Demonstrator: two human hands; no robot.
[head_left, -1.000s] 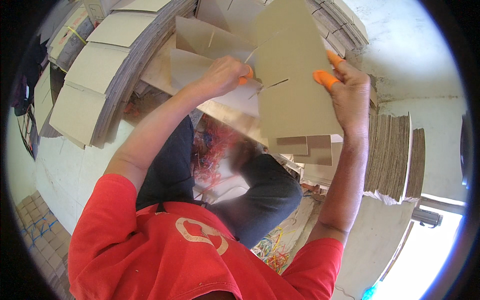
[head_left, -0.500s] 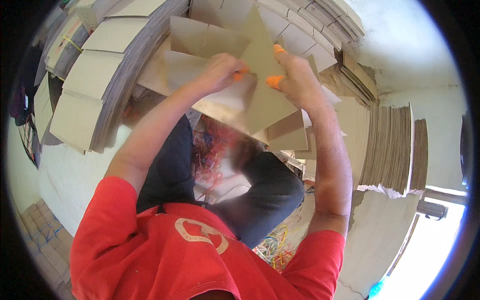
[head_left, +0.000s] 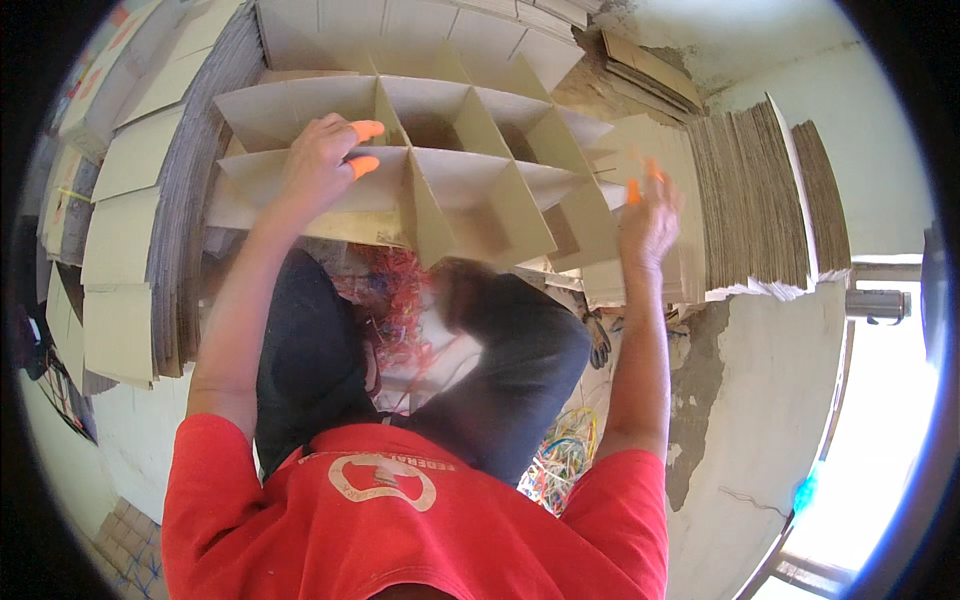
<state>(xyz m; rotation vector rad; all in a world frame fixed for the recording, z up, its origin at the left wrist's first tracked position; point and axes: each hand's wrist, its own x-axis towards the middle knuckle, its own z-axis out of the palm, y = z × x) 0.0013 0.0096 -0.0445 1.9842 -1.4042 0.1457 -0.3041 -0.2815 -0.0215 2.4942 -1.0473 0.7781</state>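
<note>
A brown cardboard divider grid point(head_left: 470, 190) of crossed strips is spread open into several cells above my lap. My left hand point(head_left: 318, 168), with orange rubber fingertip covers, grips a long strip at the grid's left side. My right hand point(head_left: 648, 222), also with orange fingertip covers, is blurred at the grid's right end, touching the tip of a strip. Its grip is not clear. I sit with my legs in dark trousers point(head_left: 520, 350) under the grid.
Tall stacks of flat cardboard sheets point(head_left: 150, 230) stand at the left and more stacks point(head_left: 760, 200) at the right. Finished divider grids point(head_left: 400, 30) lie behind. Coloured plastic straps point(head_left: 560, 460) litter the floor. A worn white wall point(head_left: 780, 400) is on the right.
The folded flat cardboard piece held up in both hands has been pulled apart sideways into an open grid. My hands moved away from each other, left hand to the left and right hand to the right.
</note>
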